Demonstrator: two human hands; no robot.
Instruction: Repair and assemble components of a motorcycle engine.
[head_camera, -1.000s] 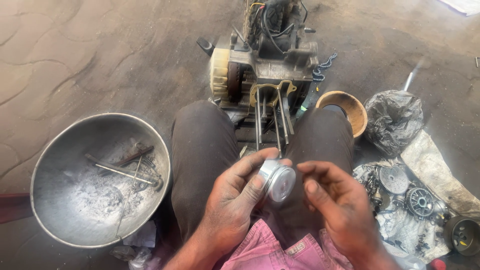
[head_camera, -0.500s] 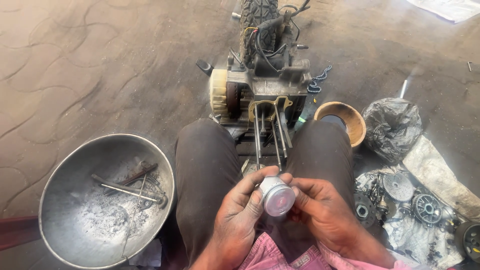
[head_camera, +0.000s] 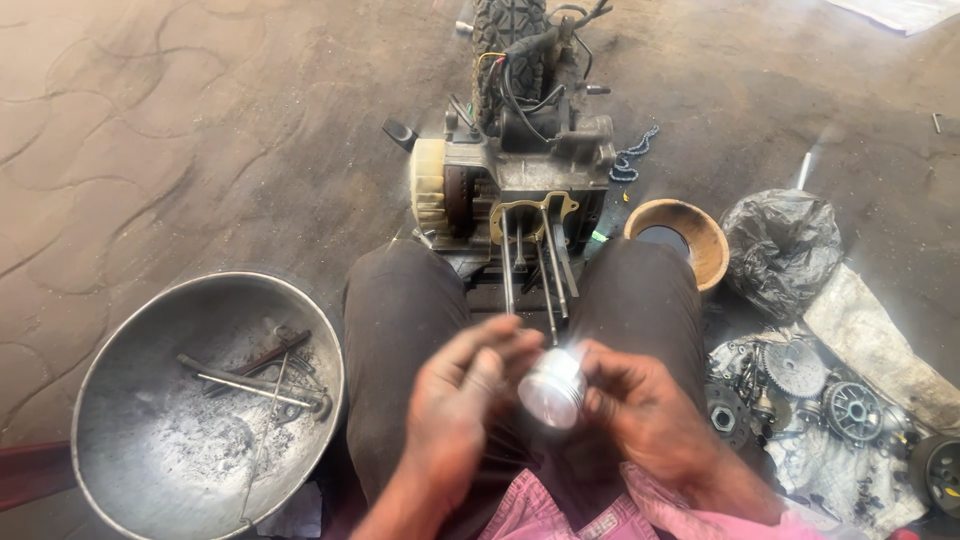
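Note:
A shiny metal piston (head_camera: 552, 386) sits between my two hands above my lap. My right hand (head_camera: 650, 420) grips it from the right side. The fingers of my left hand (head_camera: 462, 400) curl against its left side and top. Just beyond my knees stands a small engine block (head_camera: 520, 175) with long studs (head_camera: 528, 275) sticking out towards me. The piston hangs just below the stud tips.
A large metal basin (head_camera: 120, 400) with rods and tools in it lies at my left. A brown bowl (head_camera: 705, 235), a black plastic bag (head_camera: 780, 250) and several gears and parts (head_camera: 820, 395) on a cloth lie at my right. A tyre (head_camera: 505, 30) stands behind the engine.
My view has tilted down and back, so the engine shows lower in the frame. The piston has turned in my hands, and my left fingers have slid over its top.

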